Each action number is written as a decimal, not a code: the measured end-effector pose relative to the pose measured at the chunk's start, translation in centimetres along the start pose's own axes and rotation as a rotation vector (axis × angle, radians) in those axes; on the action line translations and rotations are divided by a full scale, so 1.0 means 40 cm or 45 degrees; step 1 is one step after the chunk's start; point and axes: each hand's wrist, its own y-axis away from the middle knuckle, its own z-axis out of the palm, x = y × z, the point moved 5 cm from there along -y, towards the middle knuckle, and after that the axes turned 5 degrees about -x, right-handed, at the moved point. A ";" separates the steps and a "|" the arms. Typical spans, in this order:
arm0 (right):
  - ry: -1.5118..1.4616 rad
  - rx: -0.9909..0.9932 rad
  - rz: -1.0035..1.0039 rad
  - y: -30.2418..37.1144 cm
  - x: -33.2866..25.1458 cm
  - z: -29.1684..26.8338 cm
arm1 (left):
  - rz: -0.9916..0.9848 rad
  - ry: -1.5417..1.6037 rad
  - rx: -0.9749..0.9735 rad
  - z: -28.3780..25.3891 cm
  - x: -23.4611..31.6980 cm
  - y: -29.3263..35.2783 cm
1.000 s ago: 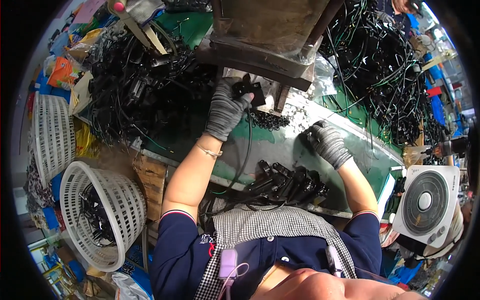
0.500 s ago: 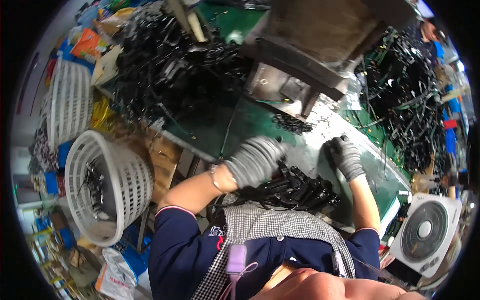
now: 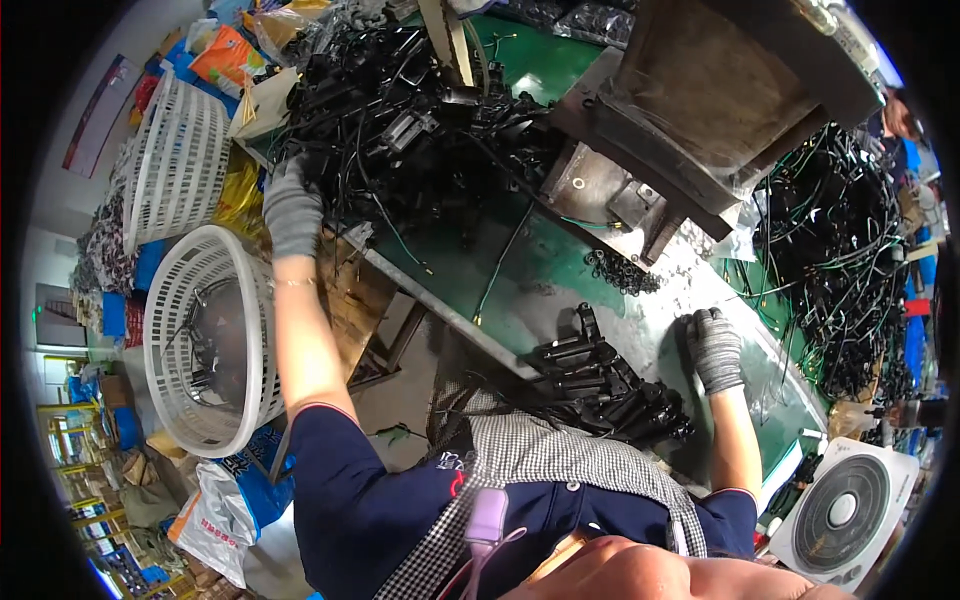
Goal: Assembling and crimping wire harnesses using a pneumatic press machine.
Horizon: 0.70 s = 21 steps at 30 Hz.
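My left hand (image 3: 292, 212), in a grey knitted glove, reaches out to the left edge of a large heap of black parts with wires (image 3: 400, 150). Its fingertips are among the dark pieces, so their grip is hidden. On the green tabletop (image 3: 510, 270), my right hand (image 3: 714, 350), gloved alike, has its fingers curled in; anything inside them is out of sight. Between my body and the table's middle lies a bunch of black elongated parts (image 3: 600, 380). Small black rings (image 3: 622, 272) are piled beyond, left of my right hand.
A heavy machine (image 3: 700, 110) with a metal fixture (image 3: 632, 205) stands at the table's far side. Another wired heap (image 3: 840, 240) lies at right, above a square fan (image 3: 843, 510). White baskets (image 3: 255, 350) stand at left. A loose green wire (image 3: 495, 275) crosses the tabletop.
My left hand has swung from above the black parts near my body out to the heap at far left. My right hand stays on the tabletop, fingers curled. The whole view has shifted.
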 end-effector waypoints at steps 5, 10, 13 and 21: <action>0.054 -0.005 0.007 -0.004 -0.007 0.005 | 0.741 -0.379 -0.233 0.088 -0.004 -0.124; -0.056 0.084 0.090 0.002 0.014 0.004 | 0.784 -0.049 -0.436 0.061 0.030 -0.150; -0.227 0.178 0.011 -0.006 -0.003 -0.037 | 0.387 0.461 -0.238 0.022 -0.104 -0.156; -0.320 0.023 -0.465 -0.094 -0.193 -0.082 | 0.033 2.038 -0.667 0.015 0.350 0.125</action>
